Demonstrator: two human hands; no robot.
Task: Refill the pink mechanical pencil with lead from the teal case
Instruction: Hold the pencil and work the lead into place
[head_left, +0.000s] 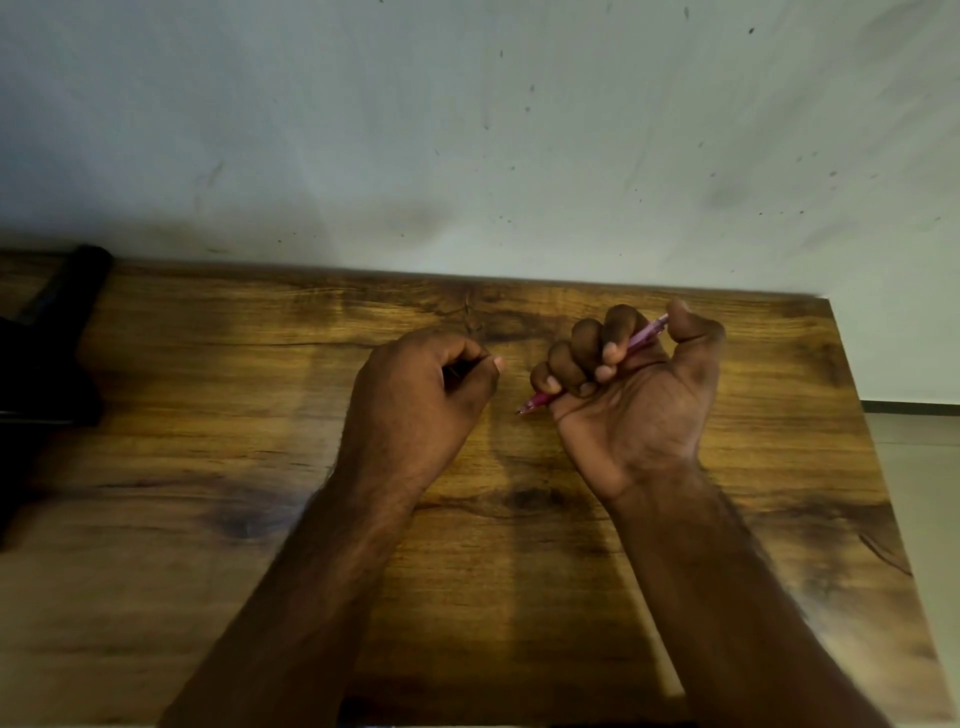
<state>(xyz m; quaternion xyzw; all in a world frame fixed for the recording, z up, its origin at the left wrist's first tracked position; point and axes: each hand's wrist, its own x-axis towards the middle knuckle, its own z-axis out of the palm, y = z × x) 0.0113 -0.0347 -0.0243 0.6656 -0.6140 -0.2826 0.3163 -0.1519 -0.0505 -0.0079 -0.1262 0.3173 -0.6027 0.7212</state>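
Right hand (631, 384) grips pink mechanical pencil (644, 332), palm up, thumb on its end. Left hand (421, 395) curled; contents unclear.

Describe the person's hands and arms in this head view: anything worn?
Nothing worn shows. The left hand and the right hand are bare: no gloves, and no rings, watch or bands visible. Both forearms are bare to the bottom of the frame, with no sleeve in sight and some fine hair on them. The lighting is dim, so small marks cannot be told.
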